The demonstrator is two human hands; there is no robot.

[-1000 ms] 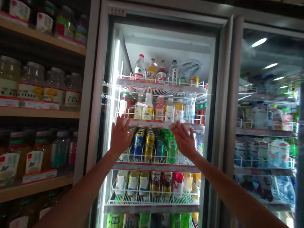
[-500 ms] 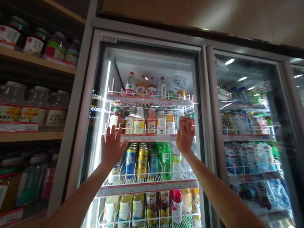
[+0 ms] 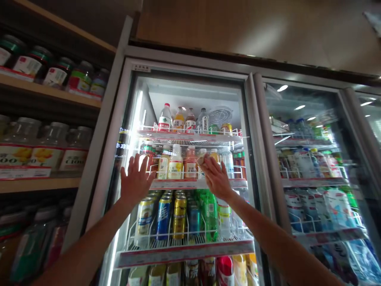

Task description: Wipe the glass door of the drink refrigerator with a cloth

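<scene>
A glass cooler door [image 3: 190, 93] stands closed in front of me, with lit drink shelves behind it. My left hand [image 3: 136, 180] is spread flat on the left part of the glass, fingers up, holding nothing. Pressed to the glass right of the middle, my right hand [image 3: 216, 176] has its fingers over a small crumpled beige cloth [image 3: 203, 161], most of which they hide. Behind the hands, the second shelf carries juice bottles [image 3: 175, 163]. Cans [image 3: 179, 216] and a green bottle [image 3: 210, 212] stand on the shelf below.
Wooden shelves [image 3: 44, 89] with bottles and jars flank the cooler on the left. A metal door frame [image 3: 262, 159] separates this door from a second glass cooler door [image 3: 300, 95] on the right. Brown paneling [image 3: 223, 31] runs above.
My right hand has slid left across the glass with the cloth, and its fingers now tilt left. My left hand stays spread on the glass. The view has tilted slightly upward.
</scene>
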